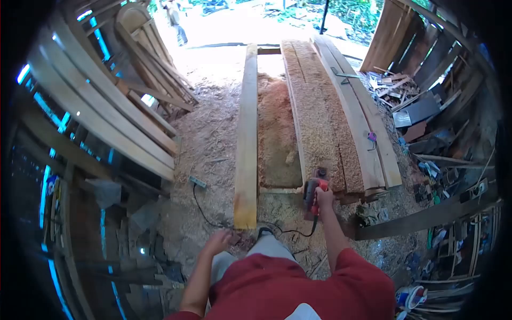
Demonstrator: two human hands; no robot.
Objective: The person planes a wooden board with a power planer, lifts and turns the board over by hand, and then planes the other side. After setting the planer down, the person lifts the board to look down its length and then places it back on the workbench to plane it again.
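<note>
My right hand (324,198) is wrapped round the handle of a red and black electric planer (309,196), at the near end of a plank covered in shavings (319,128). A black cord (303,233) trails from the planer to the left across the floor. Beside the near end of a long bare plank (246,144) hangs my left hand (217,241), its fingers loosely stretched out and holding nothing that I can see. Wood shavings hide much of the wide plank's surface.
Pale boards (101,106) lean along the left wall. A power strip (197,182) lies on the shavings-strewn floor. On the right planks rest a metal square (345,76) and a purple tape measure (372,137). Wood scraps (392,85) and clutter fill the right side.
</note>
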